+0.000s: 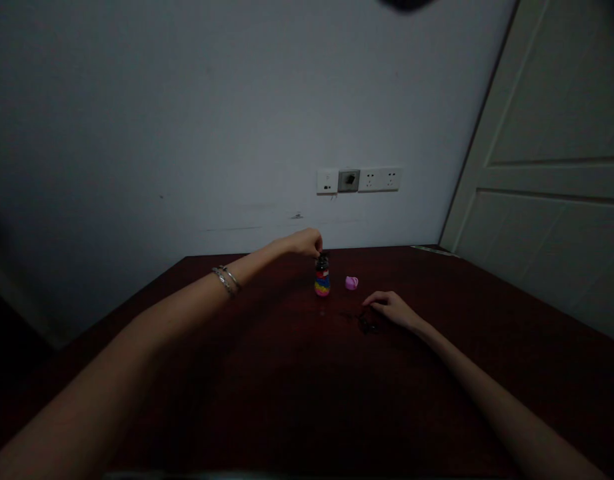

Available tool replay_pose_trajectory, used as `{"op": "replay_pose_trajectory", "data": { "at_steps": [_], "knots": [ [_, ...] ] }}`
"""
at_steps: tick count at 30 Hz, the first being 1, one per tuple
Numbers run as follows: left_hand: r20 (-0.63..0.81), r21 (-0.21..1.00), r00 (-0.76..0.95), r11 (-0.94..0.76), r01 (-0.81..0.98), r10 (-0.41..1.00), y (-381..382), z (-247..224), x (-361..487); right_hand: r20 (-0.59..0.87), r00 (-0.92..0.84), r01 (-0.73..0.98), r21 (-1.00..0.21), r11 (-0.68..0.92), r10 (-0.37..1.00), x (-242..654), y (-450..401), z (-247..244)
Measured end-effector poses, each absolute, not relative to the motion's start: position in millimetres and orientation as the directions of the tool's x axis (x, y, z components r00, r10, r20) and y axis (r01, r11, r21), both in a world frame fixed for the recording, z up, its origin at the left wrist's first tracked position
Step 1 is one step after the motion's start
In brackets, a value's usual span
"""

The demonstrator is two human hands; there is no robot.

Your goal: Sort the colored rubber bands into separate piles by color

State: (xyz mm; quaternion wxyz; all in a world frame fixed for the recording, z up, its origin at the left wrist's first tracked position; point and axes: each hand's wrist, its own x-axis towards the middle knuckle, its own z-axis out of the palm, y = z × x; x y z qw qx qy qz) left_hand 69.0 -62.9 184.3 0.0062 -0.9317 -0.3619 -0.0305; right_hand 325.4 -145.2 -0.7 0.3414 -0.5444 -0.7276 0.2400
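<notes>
My left hand (309,241) is closed in a pinch above the mouth of a small glass bottle (322,284). Small dark pieces show at the bottle's mouth under my fingertips; what exactly the fingers pinch cannot be made out. The bottle stands upright, filled with layers of red, blue, yellow and pink. My right hand (393,309) rests low on the table, its thumb and fingers slightly apart. Beside its fingertips lie dark, thin loose pieces (367,325), hard to make out in the dim light. A small pink-purple piece (351,283) sits to the right of the bottle.
Everything stands on a dark red-brown table (287,387). Behind it rises a pale wall with socket plates (359,180). A white panelled door (547,173) is on the right. Bracelets (227,280) circle my left wrist.
</notes>
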Motion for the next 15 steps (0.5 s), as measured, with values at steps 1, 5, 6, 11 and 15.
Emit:
{"op": "replay_pose_trajectory", "data": {
  "at_steps": [1, 5, 6, 11, 15],
  "knots": [
    [0.048, 0.011, 0.742, -0.743, 0.669, 0.669, -61.6, 182.5, 71.0, 0.234, -0.176, 0.63, -0.72, 0.292, 0.956, 325.3, -145.1, -0.9],
    [0.023, 0.027, 0.758, -0.758, 0.651, 0.652, -52.3, 177.4, 77.8, 0.241, -0.178, 0.64, -0.708, 0.298, 0.954, 324.6, -145.4, -1.0],
    [0.013, 0.036, 0.761, -0.761, 0.648, 0.649, -48.2, 176.4, 78.8, 0.248, -0.176, 0.639, -0.707, 0.302, 0.953, 324.3, -145.6, -0.9],
    [-0.047, 0.066, 0.772, -0.769, 0.636, 0.634, -18.9, 169.3, 80.1, 0.254, -0.179, 0.628, -0.714, 0.309, 0.951, 323.6, -145.8, -0.9],
    [-0.073, 0.104, 0.78, -0.773, 0.626, 0.622, -1.2, 163.9, 80.1, 0.252, -0.165, 0.626, -0.721, 0.299, 0.954, 323.2, -145.9, -1.8]
  ]
}}
